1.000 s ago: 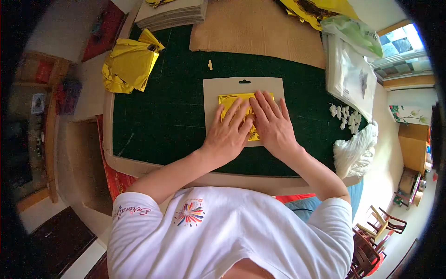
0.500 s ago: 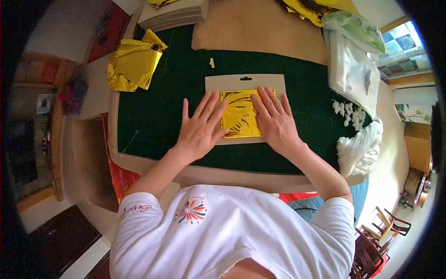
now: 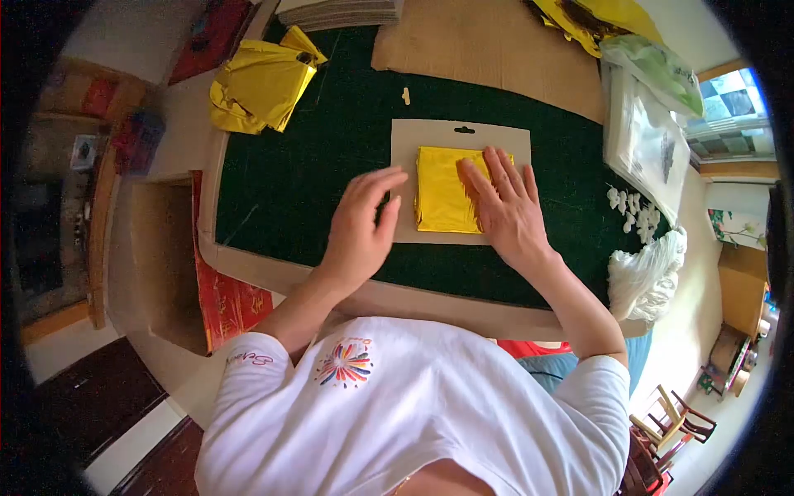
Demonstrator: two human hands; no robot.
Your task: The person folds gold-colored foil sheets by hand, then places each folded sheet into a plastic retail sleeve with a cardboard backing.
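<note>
A folded square of shiny gold foil [image 3: 442, 194] lies on a pale card [image 3: 405, 136] that has a hanging slot at its far edge. My right hand [image 3: 511, 207] rests flat on the right side of the foil, fingers stretched out and pointing away from me. To the left of the card, my left hand [image 3: 362, 219] is raised, its fingers loosely curved and the thumb apart, with nothing in it. Both the card and the foil lie on a dark green table cover [image 3: 331, 124].
A crumpled gold foil piece [image 3: 263, 81] lies at far left, beside a stack of cards [image 3: 339, 13]. Brown cardboard [image 3: 488, 54] covers the back. Clear plastic bags [image 3: 645, 136], small white pieces [image 3: 633, 212] and a white thread bundle [image 3: 649, 277] lie along the right.
My left hand has lifted off the foil and moved left, its fingers curling. My right hand stays on the foil, which looks smoother. The whole view has shifted slightly.
</note>
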